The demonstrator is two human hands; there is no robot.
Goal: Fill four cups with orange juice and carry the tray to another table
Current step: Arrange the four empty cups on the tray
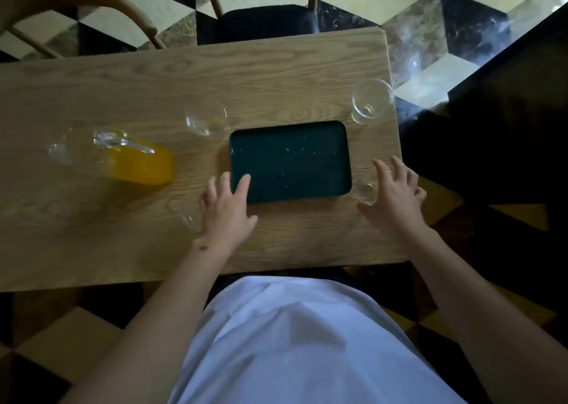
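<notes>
While none of the four glasses holds any juice yet, the task looks barely begun. Farthest left on the wooden table (pixel 92 90) stands the clear juice pitcher (pixel 123 157), its lower part orange with juice, well apart from the dark green tray (pixel 290 161). Next comes an empty glass cup (pixel 206 121) just beyond the tray's far-left corner, and a second glass (pixel 190 217) at the near-left, partly hidden beside the left hand (pixel 226 210). That hand is open, fingers spread, its index fingertip over the tray's near-left edge; it grips nothing. The tray itself is bare, resting flat at the table's right half. Right of it, a third glass (pixel 367 193) sits at the near-right corner, with the right hand (pixel 396 194) open and closing around it from the side; whether the fingers touch it I cannot tell. A fourth glass (pixel 372 102) stands at the far-right table edge. Still to do, I judge: gathering the glasses onto the tray, pouring four times, carrying.
</notes>
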